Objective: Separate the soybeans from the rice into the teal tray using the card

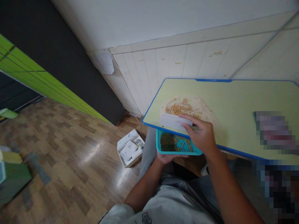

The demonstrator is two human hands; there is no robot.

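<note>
My right hand (201, 132) pinches a white flat scraper card (174, 121), standing on its long edge near the table's front rim. Just beyond the card lies a patch of yellow soybeans (178, 109) among pale powder or flour (201, 104). Below the rim, my left hand (167, 158) grips a turquoise tray (179, 152) from underneath, its fingers mostly hidden. Dark green beans (167, 142) fill the tray's left side, and yellow beans are scattered at its right.
The pale green table (238, 102) has a blue edge and stands against a white panelled wall (151, 65). A pixelated flat item (275, 132) lies at its right. On the wooden floor sits an open white box (130, 149) with papers and cables. A green bin (15, 180) stands far left.
</note>
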